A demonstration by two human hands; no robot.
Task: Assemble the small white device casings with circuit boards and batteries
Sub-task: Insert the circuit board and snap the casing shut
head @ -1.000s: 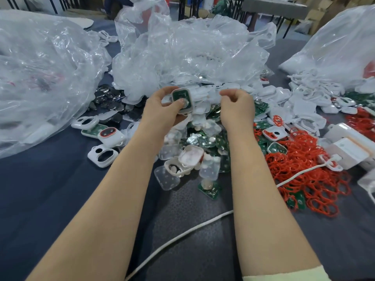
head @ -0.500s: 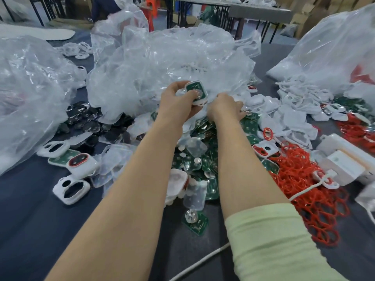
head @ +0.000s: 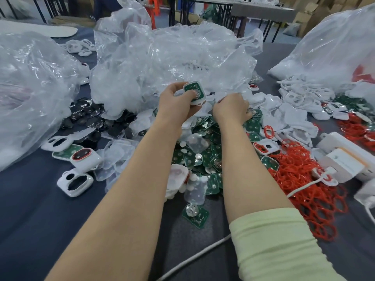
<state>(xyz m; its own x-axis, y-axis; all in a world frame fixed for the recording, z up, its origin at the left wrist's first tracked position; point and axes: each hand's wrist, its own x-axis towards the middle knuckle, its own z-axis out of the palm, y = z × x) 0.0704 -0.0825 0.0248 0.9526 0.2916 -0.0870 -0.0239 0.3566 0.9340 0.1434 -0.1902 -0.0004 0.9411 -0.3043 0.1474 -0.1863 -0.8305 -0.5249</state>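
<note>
White casing (head: 194,93), with a green circuit board (head: 193,90) seated face-up in it, is held up above the heap of loose boards (head: 205,157), in front of the crumpled clear plastic bag (head: 162,63). The left hand (head: 175,106) grips it, thumb pressed on the board and fingers curled behind. The right hand (head: 230,109), knuckles up and arm stretched forward in a pale green sleeve (head: 274,240), digs into white shells just beside; its fingertips are buried, so I can't tell if it holds anything. A white box (head: 345,165) by the red rings (head: 294,165) carries faint print, too small to read.
</note>
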